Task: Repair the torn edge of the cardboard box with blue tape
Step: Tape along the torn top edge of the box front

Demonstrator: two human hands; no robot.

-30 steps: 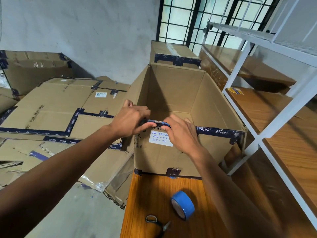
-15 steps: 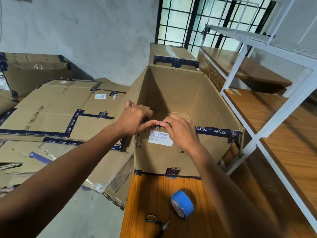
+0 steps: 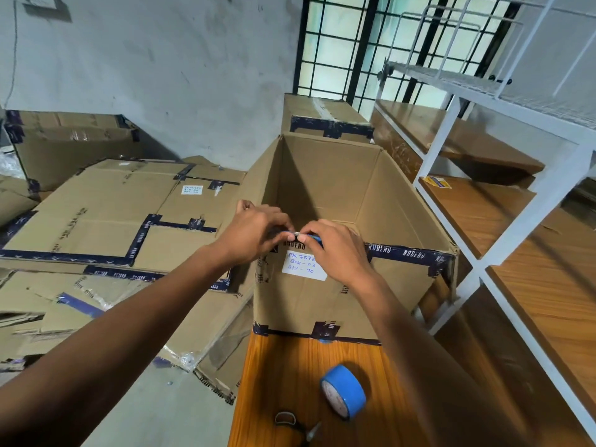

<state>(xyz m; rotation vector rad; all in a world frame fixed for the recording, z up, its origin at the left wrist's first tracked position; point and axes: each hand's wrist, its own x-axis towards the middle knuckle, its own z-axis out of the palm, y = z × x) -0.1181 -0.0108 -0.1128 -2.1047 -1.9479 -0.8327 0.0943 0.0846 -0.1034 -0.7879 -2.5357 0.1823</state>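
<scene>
The cardboard box (image 3: 325,201) stands open on the desk (image 3: 290,375), and both hands meet at its near top edge. Left hand (image 3: 254,235) and right hand (image 3: 338,250) pinch a strip of blue tape (image 3: 292,233) lying along that rim, left to right. The tape roll (image 3: 343,391) rests just below the right forearm.

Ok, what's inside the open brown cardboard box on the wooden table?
The open brown cardboard box shows only bare inner walls and shadow. Its floor is hidden behind the near wall and both hands, the left hand and the right hand.
</scene>
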